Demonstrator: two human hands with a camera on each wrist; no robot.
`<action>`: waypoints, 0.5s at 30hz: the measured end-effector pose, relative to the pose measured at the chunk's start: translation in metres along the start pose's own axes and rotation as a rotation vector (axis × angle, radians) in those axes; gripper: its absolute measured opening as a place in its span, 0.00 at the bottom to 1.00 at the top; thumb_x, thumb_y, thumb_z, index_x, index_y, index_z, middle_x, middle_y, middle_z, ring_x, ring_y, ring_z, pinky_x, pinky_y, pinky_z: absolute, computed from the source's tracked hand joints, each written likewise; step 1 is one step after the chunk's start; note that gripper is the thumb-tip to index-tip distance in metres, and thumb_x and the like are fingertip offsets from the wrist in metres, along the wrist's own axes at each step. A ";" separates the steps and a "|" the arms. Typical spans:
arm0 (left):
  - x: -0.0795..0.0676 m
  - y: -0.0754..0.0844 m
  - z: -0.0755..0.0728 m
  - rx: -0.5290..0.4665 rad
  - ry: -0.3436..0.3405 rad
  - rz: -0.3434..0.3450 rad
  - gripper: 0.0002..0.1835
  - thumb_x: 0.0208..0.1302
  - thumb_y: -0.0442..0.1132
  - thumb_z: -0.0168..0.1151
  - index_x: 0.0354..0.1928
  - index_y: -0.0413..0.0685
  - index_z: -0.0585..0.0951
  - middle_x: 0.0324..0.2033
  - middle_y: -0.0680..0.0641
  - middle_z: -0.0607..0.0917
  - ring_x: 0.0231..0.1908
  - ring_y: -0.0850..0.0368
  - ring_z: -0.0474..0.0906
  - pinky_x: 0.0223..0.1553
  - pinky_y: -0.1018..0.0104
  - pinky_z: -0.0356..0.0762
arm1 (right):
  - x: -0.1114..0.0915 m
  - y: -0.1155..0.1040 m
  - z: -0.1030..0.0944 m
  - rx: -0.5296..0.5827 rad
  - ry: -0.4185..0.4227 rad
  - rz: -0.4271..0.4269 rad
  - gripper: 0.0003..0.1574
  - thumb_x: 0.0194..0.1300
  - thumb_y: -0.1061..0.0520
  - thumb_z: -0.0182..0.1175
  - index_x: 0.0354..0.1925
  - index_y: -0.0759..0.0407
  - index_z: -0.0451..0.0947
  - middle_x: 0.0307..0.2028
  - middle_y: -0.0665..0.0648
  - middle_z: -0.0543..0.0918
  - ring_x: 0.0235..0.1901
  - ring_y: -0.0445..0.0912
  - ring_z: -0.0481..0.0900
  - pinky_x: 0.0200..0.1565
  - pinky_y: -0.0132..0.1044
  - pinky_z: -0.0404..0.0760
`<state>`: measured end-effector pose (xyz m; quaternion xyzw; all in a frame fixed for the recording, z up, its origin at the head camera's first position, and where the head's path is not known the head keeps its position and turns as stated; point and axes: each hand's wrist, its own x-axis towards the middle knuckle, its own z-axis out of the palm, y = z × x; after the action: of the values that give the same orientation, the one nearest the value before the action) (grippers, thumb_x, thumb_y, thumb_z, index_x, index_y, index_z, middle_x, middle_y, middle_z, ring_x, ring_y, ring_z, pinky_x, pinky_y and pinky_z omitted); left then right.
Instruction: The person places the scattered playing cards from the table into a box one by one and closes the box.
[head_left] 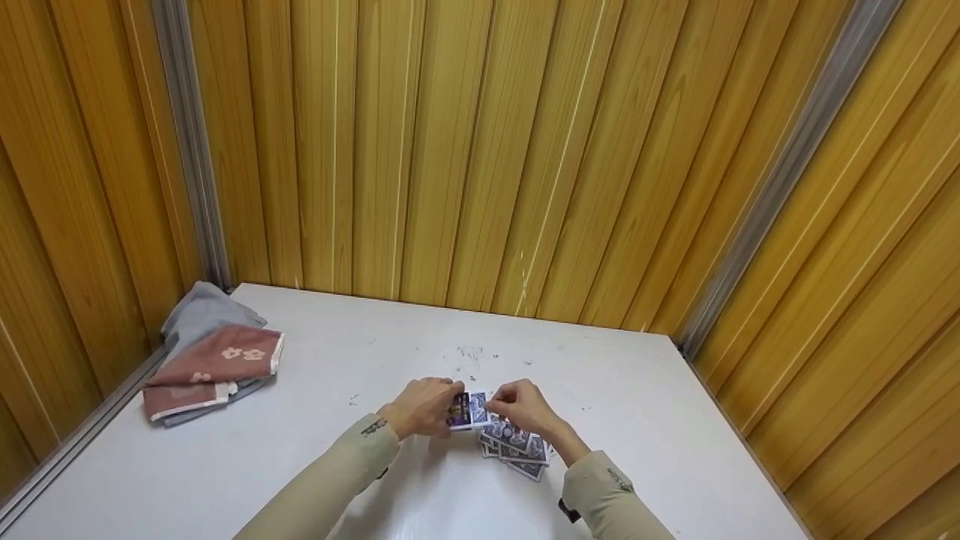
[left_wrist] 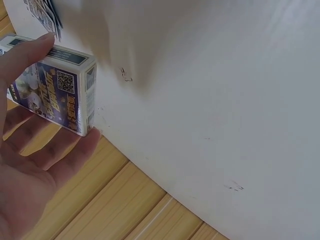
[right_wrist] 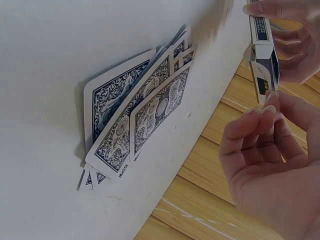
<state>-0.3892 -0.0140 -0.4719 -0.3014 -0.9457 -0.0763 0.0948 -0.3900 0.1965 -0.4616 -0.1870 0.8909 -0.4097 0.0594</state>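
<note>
Left hand has the box held between thumb and fingers, and it looks lifted off the surface. Right hand is pinched down narrow, fingertips together on a printed tab at the box's open end. Flap or card edge? Honestly can't tell, the tips cover part of it. The loose cards are in a messy pile on the surface, just below the right fingers and a bit toward the person.

For this bit I'd let the left fingers do the steadying: firm on the narrow sides, but no squeezing, since thin cardboard probably bows and the mouth would pinch in. Right fingers should stay light and move the tab straight in line with the box, no sideways twist, or the fold could crease. Turning the mouth a little toward the right fingers might help too. And mind the right wrist, imo: dip it too low and it could brush that pile and fan it out further.
</note>
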 end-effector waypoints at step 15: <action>0.000 0.005 -0.003 0.033 0.025 0.013 0.32 0.31 0.47 0.75 0.44 0.52 0.74 0.35 0.50 0.81 0.35 0.53 0.78 0.38 0.59 0.78 | 0.000 0.001 0.003 -0.041 0.038 0.028 0.16 0.54 0.48 0.62 0.23 0.59 0.77 0.14 0.46 0.71 0.10 0.37 0.64 0.12 0.26 0.66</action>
<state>-0.3861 -0.0105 -0.4686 -0.3048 -0.9437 -0.0638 0.1120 -0.3899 0.1952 -0.4644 -0.1680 0.9025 -0.3940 0.0443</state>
